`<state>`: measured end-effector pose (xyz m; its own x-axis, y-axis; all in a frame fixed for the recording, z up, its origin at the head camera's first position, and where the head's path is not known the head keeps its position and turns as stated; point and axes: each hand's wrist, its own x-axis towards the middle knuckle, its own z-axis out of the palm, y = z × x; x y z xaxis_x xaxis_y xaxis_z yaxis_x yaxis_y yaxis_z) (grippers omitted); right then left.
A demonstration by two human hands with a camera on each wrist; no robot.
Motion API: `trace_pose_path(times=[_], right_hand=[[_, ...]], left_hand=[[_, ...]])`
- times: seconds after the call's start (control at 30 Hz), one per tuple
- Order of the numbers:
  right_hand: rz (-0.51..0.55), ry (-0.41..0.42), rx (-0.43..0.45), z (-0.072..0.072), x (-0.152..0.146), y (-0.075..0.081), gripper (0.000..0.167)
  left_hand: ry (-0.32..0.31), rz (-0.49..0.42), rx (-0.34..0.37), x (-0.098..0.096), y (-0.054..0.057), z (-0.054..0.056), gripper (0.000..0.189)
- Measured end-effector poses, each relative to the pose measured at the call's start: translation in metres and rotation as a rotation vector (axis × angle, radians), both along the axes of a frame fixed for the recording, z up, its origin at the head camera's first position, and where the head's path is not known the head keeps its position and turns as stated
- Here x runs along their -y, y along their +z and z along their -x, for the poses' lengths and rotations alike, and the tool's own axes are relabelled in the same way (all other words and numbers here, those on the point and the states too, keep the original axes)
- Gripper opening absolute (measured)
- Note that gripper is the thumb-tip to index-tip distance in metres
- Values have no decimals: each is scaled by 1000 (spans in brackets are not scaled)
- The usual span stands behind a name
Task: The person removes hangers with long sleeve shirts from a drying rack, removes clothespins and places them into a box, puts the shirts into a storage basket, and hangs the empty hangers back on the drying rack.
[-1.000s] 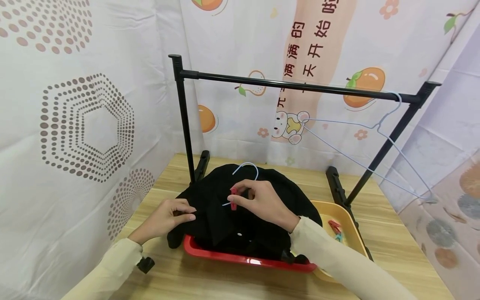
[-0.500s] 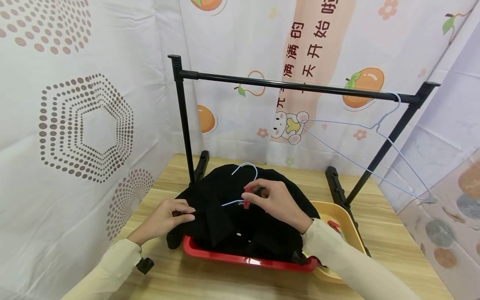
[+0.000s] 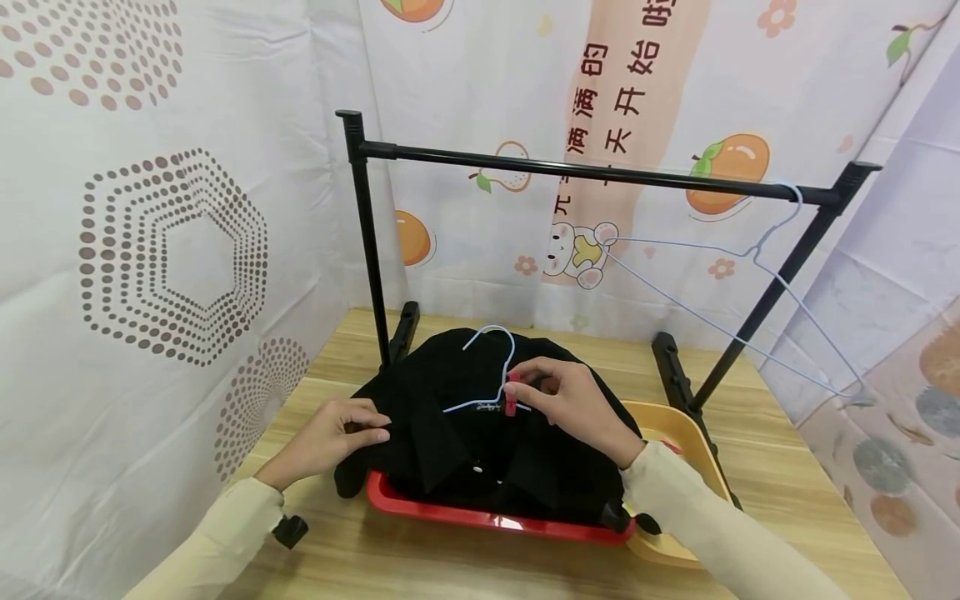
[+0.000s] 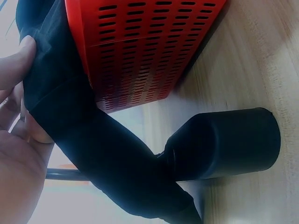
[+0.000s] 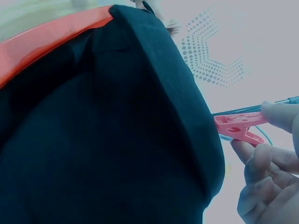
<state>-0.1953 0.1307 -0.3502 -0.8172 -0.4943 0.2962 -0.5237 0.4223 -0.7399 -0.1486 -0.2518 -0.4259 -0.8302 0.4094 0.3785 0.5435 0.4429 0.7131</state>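
Note:
A black collared garment (image 3: pixel 465 367) lies heaped over a red basket (image 3: pixel 450 508), a blue wire hanger (image 3: pixel 492 327) set in its neck. At the garment's left side, my left hand (image 3: pixel 324 442) pinches the cloth between thumb and fingers; in the left wrist view a black sleeve (image 4: pixel 117 154) hangs from it. My right hand (image 3: pixel 573 407) pinches a red clothespin (image 3: pixel 511 400) upright by the hanger's right arm. From the right wrist, the clothespin (image 5: pixel 240 126) has its tip at the collar edge; whether it grips cloth or wire, I cannot tell.
Behind the basket stands a black rack with a crossbar (image 3: pixel 585 172). A second blue hanger (image 3: pixel 720 247) hangs at its right end. A yellow tray (image 3: pixel 708 467) sits right of the basket, partly under my right sleeve. Patterned curtains surround the wooden table (image 3: pixel 810 500).
My right hand has moved right with the clothespin, from left of the hanger's neck to its right arm, uncovering the neck and a label. My left hand has stayed put.

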Motion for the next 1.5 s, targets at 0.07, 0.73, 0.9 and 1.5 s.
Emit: trace_pose_path(times=[0.07,0.73,0.9,1.5], right_hand=[[0,-10,10,0,-3,0,29],[78,-64,82,3,-34,-1,29],[101,-91,98,4,-45,-1,32],[80,-238,138,8,-93,-17,44]], left_hand=[[-1,-1,1,0,0,0,16],[6,4,9,2,-2,1,16],[3,-1,0,2,-3,1,16],[14,8,0,3,-2,-2,17]])
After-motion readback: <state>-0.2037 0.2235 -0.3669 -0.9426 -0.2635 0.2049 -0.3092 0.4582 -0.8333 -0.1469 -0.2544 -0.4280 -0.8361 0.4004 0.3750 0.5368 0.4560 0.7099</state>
